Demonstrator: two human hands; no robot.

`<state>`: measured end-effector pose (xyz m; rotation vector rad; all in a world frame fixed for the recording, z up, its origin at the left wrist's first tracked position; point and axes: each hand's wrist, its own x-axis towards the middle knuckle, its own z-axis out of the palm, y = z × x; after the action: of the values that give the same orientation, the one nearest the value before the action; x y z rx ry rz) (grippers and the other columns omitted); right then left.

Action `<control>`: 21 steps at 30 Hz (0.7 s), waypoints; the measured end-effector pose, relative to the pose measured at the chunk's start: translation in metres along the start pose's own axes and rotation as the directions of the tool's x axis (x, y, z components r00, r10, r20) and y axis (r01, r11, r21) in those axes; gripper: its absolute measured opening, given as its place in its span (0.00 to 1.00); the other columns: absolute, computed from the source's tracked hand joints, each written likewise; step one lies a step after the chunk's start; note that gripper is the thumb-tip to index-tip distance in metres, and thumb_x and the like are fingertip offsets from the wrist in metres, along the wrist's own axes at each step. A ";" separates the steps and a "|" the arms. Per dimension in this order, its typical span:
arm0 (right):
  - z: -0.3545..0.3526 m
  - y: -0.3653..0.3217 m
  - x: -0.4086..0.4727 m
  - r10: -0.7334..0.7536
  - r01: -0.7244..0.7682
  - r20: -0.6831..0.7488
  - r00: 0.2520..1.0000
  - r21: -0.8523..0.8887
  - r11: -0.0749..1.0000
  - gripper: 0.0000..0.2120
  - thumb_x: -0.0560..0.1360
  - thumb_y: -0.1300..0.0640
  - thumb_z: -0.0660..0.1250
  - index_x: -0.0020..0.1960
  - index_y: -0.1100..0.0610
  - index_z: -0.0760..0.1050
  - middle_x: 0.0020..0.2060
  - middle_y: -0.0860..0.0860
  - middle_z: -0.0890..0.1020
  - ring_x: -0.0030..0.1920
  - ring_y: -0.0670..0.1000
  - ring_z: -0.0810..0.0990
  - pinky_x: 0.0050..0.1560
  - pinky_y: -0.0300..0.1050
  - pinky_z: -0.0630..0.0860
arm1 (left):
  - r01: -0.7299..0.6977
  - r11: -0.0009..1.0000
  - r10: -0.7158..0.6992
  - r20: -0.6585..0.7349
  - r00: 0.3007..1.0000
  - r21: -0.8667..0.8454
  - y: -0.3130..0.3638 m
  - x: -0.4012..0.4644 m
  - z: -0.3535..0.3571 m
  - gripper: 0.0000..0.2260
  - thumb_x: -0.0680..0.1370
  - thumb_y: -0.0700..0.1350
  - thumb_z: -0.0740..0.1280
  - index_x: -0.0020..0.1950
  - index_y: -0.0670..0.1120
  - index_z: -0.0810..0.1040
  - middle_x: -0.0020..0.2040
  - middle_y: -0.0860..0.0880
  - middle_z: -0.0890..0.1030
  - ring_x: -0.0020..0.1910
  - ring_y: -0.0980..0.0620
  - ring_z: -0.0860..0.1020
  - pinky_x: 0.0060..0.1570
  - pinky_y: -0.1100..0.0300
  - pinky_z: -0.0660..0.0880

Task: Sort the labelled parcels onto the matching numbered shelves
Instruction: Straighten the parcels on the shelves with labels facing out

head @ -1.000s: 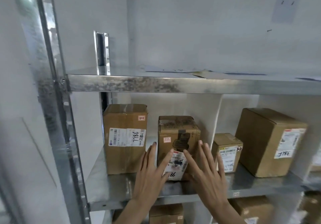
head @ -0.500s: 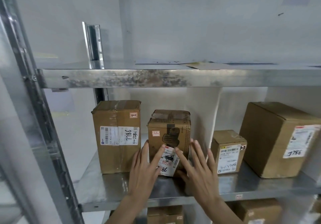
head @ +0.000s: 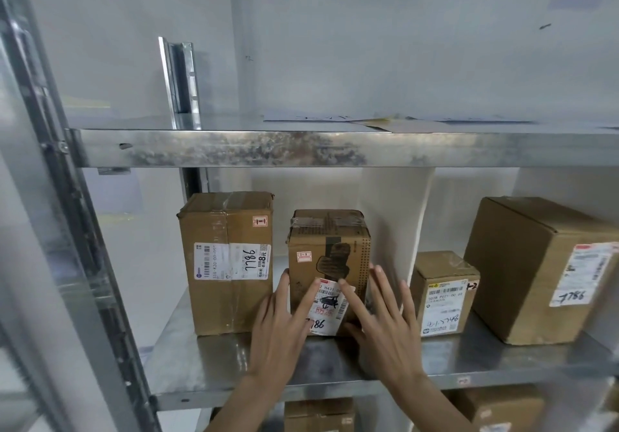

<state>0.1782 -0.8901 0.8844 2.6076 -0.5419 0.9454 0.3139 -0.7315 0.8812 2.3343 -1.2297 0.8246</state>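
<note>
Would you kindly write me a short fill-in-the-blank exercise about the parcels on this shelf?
1. Both hands, left hand and right hand, touch the ____ box with straight fingers.
2. The tall box at the left stands on the metal ____.
3. The number handwritten on the big box at the right is ____.
4. The small box stands ____ the middle box and the big box.

Missing words: middle; shelf; 7786; between

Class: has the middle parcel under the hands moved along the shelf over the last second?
Yes. The middle parcel has shifted left: its gap to the tall left parcel narrowed, and its gap to the small right parcel widened.
</note>
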 end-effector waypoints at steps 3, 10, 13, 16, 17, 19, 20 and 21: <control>0.000 0.000 0.001 0.002 -0.002 -0.003 1.000 -0.003 1.000 0.62 0.60 0.45 0.86 0.84 0.46 0.54 0.80 0.65 0.60 0.83 0.61 0.51 0.82 0.62 0.41 | 0.011 1.000 -0.011 -0.005 1.000 -0.014 0.000 0.000 0.002 0.53 0.63 0.50 0.85 0.81 0.56 0.59 0.72 0.36 0.70 0.58 0.41 0.81 0.55 0.49 0.80; -0.003 0.002 -0.002 -0.006 0.006 -0.007 1.000 -0.023 1.000 0.59 0.62 0.42 0.85 0.84 0.46 0.55 0.81 0.65 0.60 0.83 0.60 0.50 0.82 0.61 0.41 | 0.023 1.000 -0.023 -0.041 0.999 -0.004 0.001 -0.003 0.004 0.53 0.63 0.51 0.84 0.81 0.56 0.58 0.73 0.37 0.69 0.61 0.40 0.80 0.56 0.48 0.80; -0.010 0.003 -0.007 -0.031 0.029 -0.056 0.998 -0.033 0.999 0.54 0.67 0.40 0.81 0.84 0.46 0.55 0.81 0.64 0.59 0.83 0.60 0.51 0.82 0.61 0.42 | 0.034 0.999 -0.034 -0.057 0.998 0.007 0.002 -0.006 0.001 0.51 0.64 0.53 0.84 0.81 0.56 0.60 0.74 0.37 0.69 0.62 0.39 0.80 0.57 0.48 0.80; -0.018 0.005 -0.012 -0.044 0.041 -0.088 0.995 -0.032 0.999 0.50 0.69 0.42 0.80 0.84 0.48 0.57 0.82 0.62 0.59 0.82 0.61 0.55 0.81 0.62 0.49 | 0.036 0.999 -0.034 -0.082 0.996 0.025 0.006 -0.010 -0.006 0.49 0.66 0.55 0.82 0.81 0.56 0.60 0.77 0.37 0.66 0.66 0.38 0.77 0.60 0.46 0.79; -0.021 0.005 -0.014 -0.047 0.044 -0.100 0.994 -0.031 0.999 0.47 0.70 0.43 0.79 0.83 0.48 0.59 0.82 0.61 0.59 0.82 0.62 0.57 0.80 0.63 0.52 | 0.034 0.999 -0.031 -0.095 0.995 0.028 0.008 -0.012 -0.009 0.47 0.67 0.55 0.81 0.81 0.55 0.60 0.77 0.37 0.65 0.68 0.38 0.76 0.61 0.46 0.78; -0.027 0.008 -0.019 -0.057 0.055 -0.144 0.988 -0.022 0.998 0.42 0.73 0.44 0.77 0.82 0.49 0.63 0.82 0.59 0.59 0.82 0.62 0.58 0.79 0.63 0.55 | 0.026 0.999 -0.023 -0.123 0.992 0.024 0.014 -0.017 -0.016 0.45 0.69 0.57 0.79 0.81 0.54 0.62 0.78 0.37 0.64 0.69 0.38 0.75 0.62 0.46 0.77; -0.030 0.010 -0.022 -0.065 0.063 -0.164 0.984 -0.018 0.998 0.41 0.74 0.43 0.76 0.82 0.49 0.63 0.82 0.58 0.59 0.81 0.62 0.58 0.79 0.63 0.55 | 0.022 0.999 -0.019 -0.137 0.990 0.023 0.017 -0.019 -0.019 0.44 0.69 0.58 0.78 0.80 0.54 0.62 0.78 0.38 0.65 0.68 0.38 0.75 0.62 0.46 0.78; -0.032 0.012 -0.025 -0.077 0.076 -0.183 0.980 -0.016 0.997 0.40 0.75 0.43 0.75 0.82 0.49 0.63 0.82 0.58 0.60 0.81 0.61 0.59 0.80 0.63 0.55 | 0.015 1.000 -0.012 -0.153 0.988 0.020 0.022 -0.021 -0.022 0.43 0.69 0.58 0.78 0.80 0.53 0.63 0.78 0.38 0.65 0.67 0.39 0.76 0.61 0.46 0.78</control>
<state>0.1377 -0.8809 0.8933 2.4799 -0.3947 1.1402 0.2795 -0.7182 0.8857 2.2457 -1.1449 0.9967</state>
